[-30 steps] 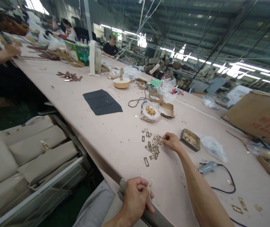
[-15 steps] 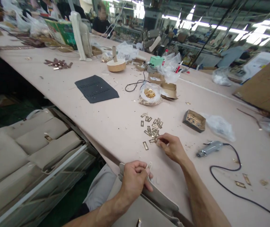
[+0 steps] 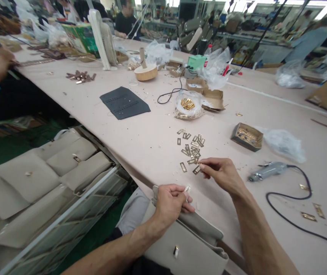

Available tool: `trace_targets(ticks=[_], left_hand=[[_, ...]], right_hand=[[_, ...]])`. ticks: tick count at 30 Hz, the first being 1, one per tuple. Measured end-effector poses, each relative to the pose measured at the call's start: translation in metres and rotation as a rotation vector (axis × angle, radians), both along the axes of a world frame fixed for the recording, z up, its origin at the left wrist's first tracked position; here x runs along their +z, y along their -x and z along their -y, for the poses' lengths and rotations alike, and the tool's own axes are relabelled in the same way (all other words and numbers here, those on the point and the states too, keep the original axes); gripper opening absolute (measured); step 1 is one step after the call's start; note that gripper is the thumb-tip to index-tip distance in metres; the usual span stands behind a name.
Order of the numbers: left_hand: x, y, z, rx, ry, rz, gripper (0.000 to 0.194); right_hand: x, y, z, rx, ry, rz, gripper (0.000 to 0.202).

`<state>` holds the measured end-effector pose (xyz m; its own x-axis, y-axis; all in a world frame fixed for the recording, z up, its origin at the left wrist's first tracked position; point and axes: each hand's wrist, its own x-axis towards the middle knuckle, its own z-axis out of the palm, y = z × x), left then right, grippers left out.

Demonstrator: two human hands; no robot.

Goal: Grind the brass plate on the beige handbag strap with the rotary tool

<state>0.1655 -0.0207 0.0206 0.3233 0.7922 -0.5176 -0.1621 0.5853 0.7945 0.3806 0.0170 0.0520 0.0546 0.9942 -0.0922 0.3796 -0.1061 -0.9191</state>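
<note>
My left hand point(image 3: 171, 201) grips the top edge of a beige handbag point(image 3: 186, 244) at the table's near edge, pinching a small metal fitting point(image 3: 187, 188) on it. My right hand point(image 3: 223, 173) holds a small gold rectangular plate point(image 3: 197, 169) between thumb and fingers, just above the table. Right behind it lies a scatter of several gold plates point(image 3: 191, 147) on the pink table point(image 3: 140, 126). The bag hangs partly over my lap, with a small clasp point(image 3: 176, 250) on its front.
A grey electric screwdriver point(image 3: 268, 170) with a black cord lies to the right. A small box of gold parts point(image 3: 247, 136), a plastic bag of gold hardware point(image 3: 188, 105) and a dark fabric piece point(image 3: 124, 102) lie farther back. Beige bags fill a cart point(image 3: 45, 179) at left. Other people work at the far end.
My right hand has drawn back from the pile of gold plates toward me with one plate in its fingers. The camera has tilted down, showing more of the bag.
</note>
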Motion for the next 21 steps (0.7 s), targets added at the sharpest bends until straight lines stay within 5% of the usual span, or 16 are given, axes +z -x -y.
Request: trace_targets(ticks=[7,21], left_hand=[[0.000,0.003,-0.005,0.001,0.078,0.067,0.038],[-0.005,0.015,-0.008,-0.112,0.022,0.205,0.041]], right_hand=[[0.019,0.020,0.014,0.247,0.222,-0.158,0.038],[0.011,0.033,0.015,0.299,0.279,-0.087,0.037]])
